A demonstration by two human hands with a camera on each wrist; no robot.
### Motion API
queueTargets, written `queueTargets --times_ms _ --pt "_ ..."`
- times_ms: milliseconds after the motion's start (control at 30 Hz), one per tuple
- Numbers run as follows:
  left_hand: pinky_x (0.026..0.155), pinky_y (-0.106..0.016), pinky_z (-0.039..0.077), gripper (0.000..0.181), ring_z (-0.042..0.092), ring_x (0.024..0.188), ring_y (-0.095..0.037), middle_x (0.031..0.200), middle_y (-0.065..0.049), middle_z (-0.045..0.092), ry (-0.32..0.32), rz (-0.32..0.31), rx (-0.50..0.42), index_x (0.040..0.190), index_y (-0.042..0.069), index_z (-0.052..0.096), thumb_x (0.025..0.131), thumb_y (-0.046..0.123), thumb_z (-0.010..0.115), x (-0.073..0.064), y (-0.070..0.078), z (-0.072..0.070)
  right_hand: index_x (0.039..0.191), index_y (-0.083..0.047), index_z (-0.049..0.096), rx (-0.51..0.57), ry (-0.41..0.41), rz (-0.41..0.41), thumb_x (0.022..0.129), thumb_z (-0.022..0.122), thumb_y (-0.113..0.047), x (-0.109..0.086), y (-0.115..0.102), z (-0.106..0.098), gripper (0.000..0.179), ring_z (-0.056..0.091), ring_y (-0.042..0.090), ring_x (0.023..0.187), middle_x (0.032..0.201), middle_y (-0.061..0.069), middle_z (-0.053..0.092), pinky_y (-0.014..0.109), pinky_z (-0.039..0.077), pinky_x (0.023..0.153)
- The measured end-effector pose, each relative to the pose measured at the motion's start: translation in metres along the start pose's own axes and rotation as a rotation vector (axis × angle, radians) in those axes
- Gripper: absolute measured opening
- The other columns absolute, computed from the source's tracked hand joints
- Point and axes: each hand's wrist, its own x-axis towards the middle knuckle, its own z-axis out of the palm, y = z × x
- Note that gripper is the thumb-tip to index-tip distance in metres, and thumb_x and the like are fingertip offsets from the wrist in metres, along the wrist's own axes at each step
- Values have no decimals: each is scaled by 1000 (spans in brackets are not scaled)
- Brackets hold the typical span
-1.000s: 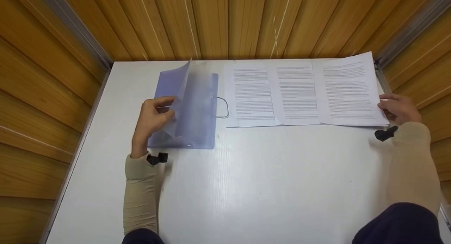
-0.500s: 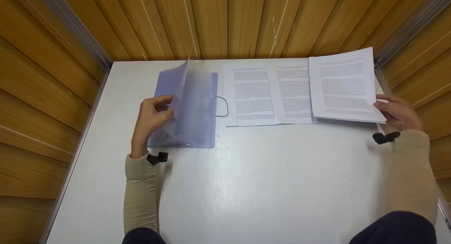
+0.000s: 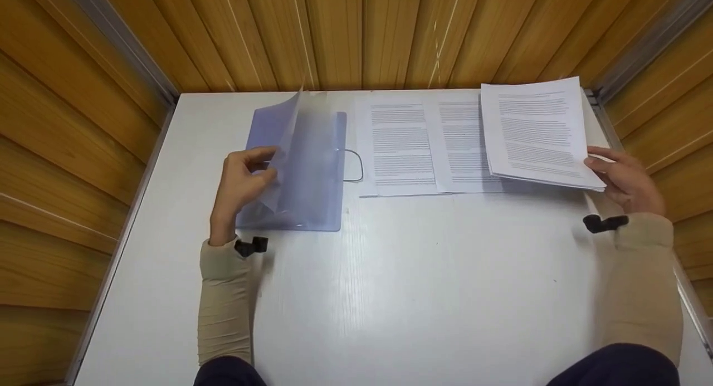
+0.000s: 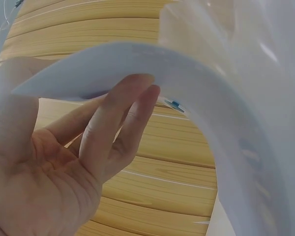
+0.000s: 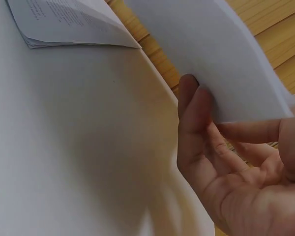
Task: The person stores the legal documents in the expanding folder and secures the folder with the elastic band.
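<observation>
On the left of the table lies a translucent bluish plastic folder (image 3: 320, 191) with a thin elastic loop (image 3: 355, 166) at its right edge. My left hand (image 3: 239, 180) pinches the folder's cover (image 3: 284, 146) and holds it raised; in the left wrist view the cover (image 4: 196, 73) bends in a curve over the fingers. At the right, my right hand (image 3: 629, 177) grips a stack of printed sheets (image 3: 540, 132) by its lower right edge. That stack is lifted and tilted, overlapping the other papers. The wrist view shows the stack (image 5: 221, 59) between thumb and fingers.
Two more printed stacks, a left one (image 3: 401, 146) and a middle one (image 3: 459, 141), lie along the table's back edge beside the folder. The white table (image 3: 434, 286) is bounded by wood-patterned walls (image 3: 390, 35) behind and at both sides.
The right hand has lifted the rightmost sheets off the table and shifted them slightly left, over the middle stack. My left hand keeps the folder cover raised as before.
</observation>
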Motion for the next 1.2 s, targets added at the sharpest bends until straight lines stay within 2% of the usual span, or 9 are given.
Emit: queueTargets --times_ms 67,133,200,267,467,767,933,1200 --pt "88 -22 54 42 71 106 -31 128 -19 75 1 2 5 130 -2 75 88 -2 66 0 0 1 117 -30 78 -22 3 -13 99 75 -12 -1 1 2 26 76 13 89 104 -6 80 21 56 67" --pt "89 -22 53 42 71 105 -31 128 -19 76 4 5 7 129 -2 75 88 -2 66 1 1 3 120 -31 76 -51 7 -26 98 77 -14 -1 2 4 27 77 13 89 105 -7 80 21 54 64" --pt "90 -23 53 41 71 104 -31 127 -19 76 9 8 5 129 -2 76 88 -2 66 1 1 5 123 -32 74 -70 10 -43 98 78 -16 -2 2 7 30 77 14 89 106 -7 80 21 54 63" --pt "89 -23 53 41 70 102 -31 127 -20 76 13 14 -2 128 -1 76 88 -2 66 1 2 7 124 -30 75 -46 5 -64 98 77 -13 -3 3 11 31 77 15 88 105 -6 80 22 59 70" --pt "85 -19 53 41 70 98 -30 126 -21 76 27 27 -46 127 -3 76 87 -5 64 2 2 10 126 -20 77 97 -55 -135 100 69 2 -6 5 27 36 78 21 88 108 2 80 31 64 74" --pt "85 -21 54 43 72 98 -29 127 -20 76 47 25 -46 129 -1 75 88 -5 65 1 2 14 137 -16 68 79 -146 -191 101 66 4 -13 3 53 41 78 24 94 118 3 78 34 65 77" --pt "84 -20 55 43 72 99 -30 129 -20 75 55 31 -56 129 -2 75 88 -5 65 2 1 15 136 -12 69 80 -185 -249 102 63 7 -12 2 71 39 78 24 92 119 5 78 34 65 73" --pt "81 -21 55 43 72 99 -30 129 -18 75 53 18 -51 130 0 75 88 -3 66 2 2 17 134 -4 67 112 -306 -333 103 55 13 -17 2 95 38 77 25 92 120 11 77 32 64 73"
